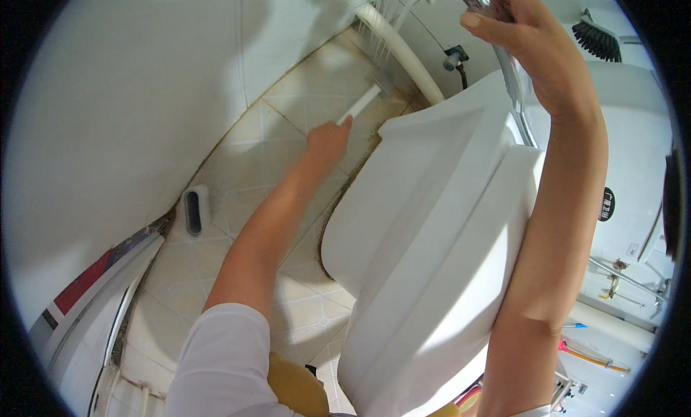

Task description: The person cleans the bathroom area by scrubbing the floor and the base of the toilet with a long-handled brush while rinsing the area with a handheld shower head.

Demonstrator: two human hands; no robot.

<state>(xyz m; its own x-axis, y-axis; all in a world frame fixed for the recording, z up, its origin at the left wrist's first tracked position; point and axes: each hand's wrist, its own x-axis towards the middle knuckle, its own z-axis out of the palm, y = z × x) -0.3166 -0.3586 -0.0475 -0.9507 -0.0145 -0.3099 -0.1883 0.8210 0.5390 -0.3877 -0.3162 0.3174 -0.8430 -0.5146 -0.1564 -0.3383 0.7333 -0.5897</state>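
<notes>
My left hand [330,140] is closed around a white-handled scrubbing tool [361,102], reaching down to the tiled floor [284,118] beside the toilet. The tool's far end is blurred, so its kind is unclear; it meets the floor close to the corner. Up at the top right, my right hand [540,46] grips a chrome shower head [479,1], partly cut off by the upper edge. Thin streams of water [381,28] fall from it toward the corner. A silvery hose [512,82] hangs below that hand. The white toilet [417,194] stands between my two arms.
A pale pipe [403,53] runs along the far corner, near a small valve [455,57]. On the floor by the left wall sits a white holder [194,210] with a dark oval slot. A black-bristled brush [597,39] hangs at upper right. Dark grime lines the toilet base.
</notes>
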